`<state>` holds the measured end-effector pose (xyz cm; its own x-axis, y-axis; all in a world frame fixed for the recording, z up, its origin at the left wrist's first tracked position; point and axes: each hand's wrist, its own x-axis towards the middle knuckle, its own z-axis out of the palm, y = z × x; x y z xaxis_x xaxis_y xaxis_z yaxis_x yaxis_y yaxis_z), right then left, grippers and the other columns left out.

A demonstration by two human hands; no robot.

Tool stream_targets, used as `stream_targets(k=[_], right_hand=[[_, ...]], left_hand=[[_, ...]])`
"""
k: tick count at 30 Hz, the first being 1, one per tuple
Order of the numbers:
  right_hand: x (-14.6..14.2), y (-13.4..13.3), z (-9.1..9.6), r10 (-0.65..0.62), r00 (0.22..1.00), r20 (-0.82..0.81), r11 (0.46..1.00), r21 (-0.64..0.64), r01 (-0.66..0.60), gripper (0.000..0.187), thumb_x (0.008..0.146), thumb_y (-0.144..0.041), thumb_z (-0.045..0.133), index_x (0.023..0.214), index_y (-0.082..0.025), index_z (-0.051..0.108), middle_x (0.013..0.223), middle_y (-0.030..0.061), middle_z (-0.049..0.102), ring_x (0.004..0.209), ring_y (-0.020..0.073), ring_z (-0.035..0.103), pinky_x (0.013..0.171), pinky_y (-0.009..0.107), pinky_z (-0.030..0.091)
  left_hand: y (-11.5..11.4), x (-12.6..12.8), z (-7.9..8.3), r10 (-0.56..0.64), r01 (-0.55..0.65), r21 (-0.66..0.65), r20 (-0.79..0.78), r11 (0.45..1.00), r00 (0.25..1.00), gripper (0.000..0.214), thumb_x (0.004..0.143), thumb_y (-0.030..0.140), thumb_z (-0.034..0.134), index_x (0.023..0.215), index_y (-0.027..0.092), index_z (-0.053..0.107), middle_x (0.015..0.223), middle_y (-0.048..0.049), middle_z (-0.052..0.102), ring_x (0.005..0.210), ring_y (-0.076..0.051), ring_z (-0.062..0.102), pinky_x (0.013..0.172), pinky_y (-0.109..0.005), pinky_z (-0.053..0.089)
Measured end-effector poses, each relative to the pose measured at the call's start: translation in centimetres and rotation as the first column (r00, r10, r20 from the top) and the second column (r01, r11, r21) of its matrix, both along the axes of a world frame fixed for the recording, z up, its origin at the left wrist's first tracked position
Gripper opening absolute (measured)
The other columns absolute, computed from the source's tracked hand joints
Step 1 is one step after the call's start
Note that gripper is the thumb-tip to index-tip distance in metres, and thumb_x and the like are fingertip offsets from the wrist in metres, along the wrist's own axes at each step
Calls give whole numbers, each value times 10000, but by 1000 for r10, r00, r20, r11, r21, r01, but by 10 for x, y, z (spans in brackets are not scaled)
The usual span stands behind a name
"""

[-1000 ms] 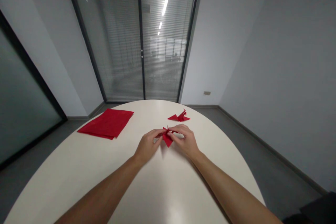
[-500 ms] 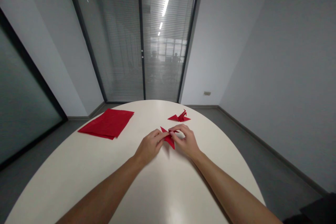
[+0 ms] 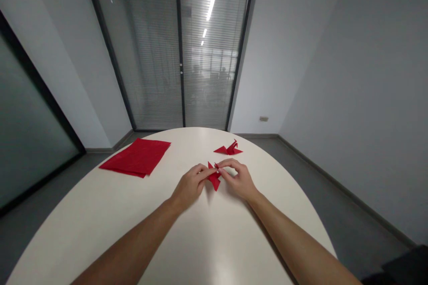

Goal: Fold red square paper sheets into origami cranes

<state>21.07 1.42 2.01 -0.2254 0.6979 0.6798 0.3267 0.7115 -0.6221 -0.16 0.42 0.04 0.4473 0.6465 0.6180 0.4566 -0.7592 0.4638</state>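
Note:
Between my hands is a red folded-paper crane [image 3: 214, 181], held just above the table. My left hand [image 3: 192, 183] grips it from the left, its index finger stretched along the paper's middle. From the right, my right hand [image 3: 238, 178] pinches the crane between thumb and fingertips. The fingers cover the centre of the paper, while pointed parts stick out above and below. A second red paper crane [image 3: 230, 148], with wings spread, stands on the table just beyond my right hand.
A stack of red square paper sheets [image 3: 137, 156] lies at the left of the round white table [image 3: 100, 222]. Behind the table is a glass partition with blinds [image 3: 209, 93]. A dark object [image 3: 406, 265] shows at the lower right edge.
The crane in my hands has turned slightly, its lower point swinging to the left. My fingers have shifted a little; the second crane and the paper stack stay put.

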Motion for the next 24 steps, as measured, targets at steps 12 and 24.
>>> stream_targets(k=[12, 24], right_hand=[[1, -1, 3, 49, 998, -41, 997, -63, -52, 100, 894, -318, 708, 926, -244, 765, 1001, 68, 778, 951, 240, 716, 918, 418, 536], [6, 2, 0, 41, 999, -17, 988, -150, -43, 82, 854, -295, 719, 867, -219, 747, 923, 61, 775, 889, 238, 717, 855, 383, 542]], left_hand=[[0, 0, 1, 6, -6, 35, 14, 999, 1000, 573, 915, 4, 472, 1378, 321, 585, 1037, -44, 616, 966, -182, 585, 874, -323, 508], [0, 0, 2, -7, 8, 65, -1, 998, 1000, 552, 910, -5, 468, 1332, 313, 627, 1046, -51, 610, 963, -185, 576, 855, -322, 510]])
